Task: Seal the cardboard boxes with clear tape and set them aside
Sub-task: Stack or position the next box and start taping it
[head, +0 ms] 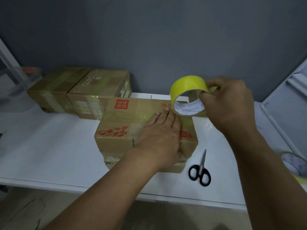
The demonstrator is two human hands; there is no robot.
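The cardboard box with red print is positioned at the middle of the white bench. The left hand is laid flat on its top, fingers straight. The tape roll is gripped by the right hand just above the box's far right corner. Scissors are placed beside the box. Two taped boxes are set at the rear left.
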